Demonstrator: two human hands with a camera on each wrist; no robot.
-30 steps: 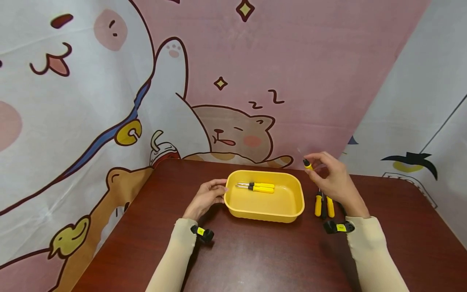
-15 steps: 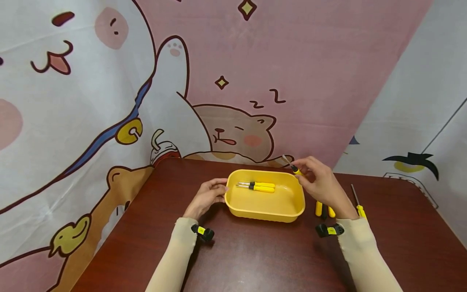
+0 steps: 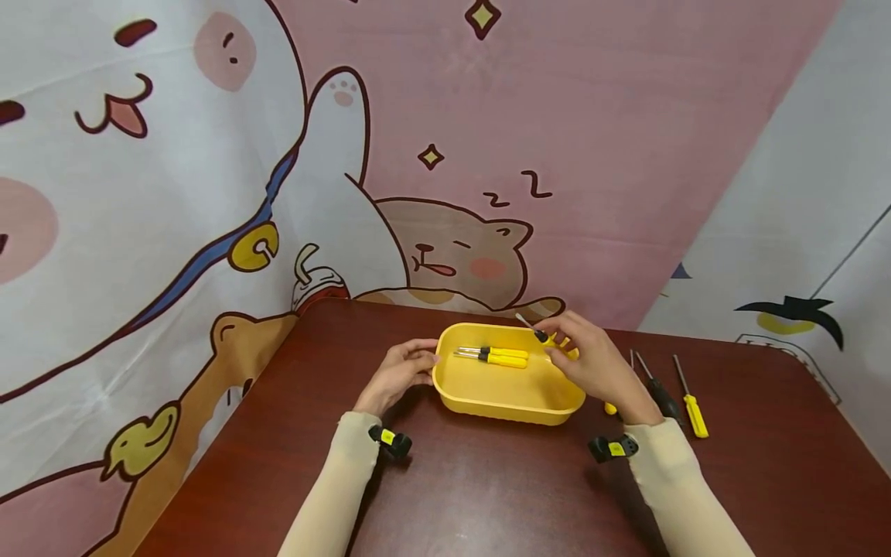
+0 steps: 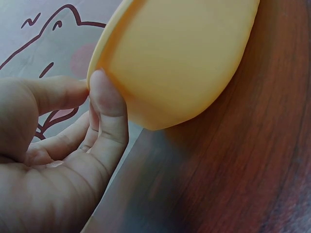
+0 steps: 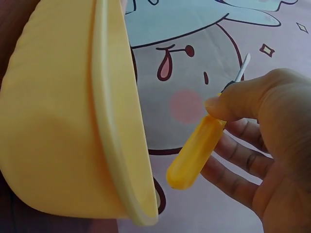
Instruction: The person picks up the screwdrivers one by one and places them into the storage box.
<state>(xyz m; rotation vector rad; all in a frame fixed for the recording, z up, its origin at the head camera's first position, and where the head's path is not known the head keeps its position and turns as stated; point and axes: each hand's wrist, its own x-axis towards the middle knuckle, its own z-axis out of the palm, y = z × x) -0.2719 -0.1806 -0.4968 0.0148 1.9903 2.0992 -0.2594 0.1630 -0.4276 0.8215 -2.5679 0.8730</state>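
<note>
A yellow plastic bin (image 3: 511,414) stands on the table, and my left hand (image 3: 398,377) pinches its left rim between thumb and finger; the left wrist view shows this grip on the wall (image 4: 165,63) closely. Over the bin's right side, my right hand (image 3: 588,357) holds a small screwdriver (image 5: 194,153) with a yellow handle, black collar and metal shaft. The thumb and fingertips pinch it near the collar, with its tip pointing up and away. Inside the bin lie two similar yellow screwdrivers (image 3: 506,361) side by side, shafts to the left.
Right of the bin, a yellow screwdriver (image 3: 694,414) and a black-handled screwdriver (image 3: 663,397) lie on the dark wooden table (image 3: 459,495). Another yellow handle (image 3: 609,408) is mostly hidden by my right hand. A cartoon-printed cloth (image 3: 599,155) hangs behind the table.
My right hand has carried the screwdriver leftward and down, from right of the bin to over its right side. The left hand keeps its grip on the rim.
</note>
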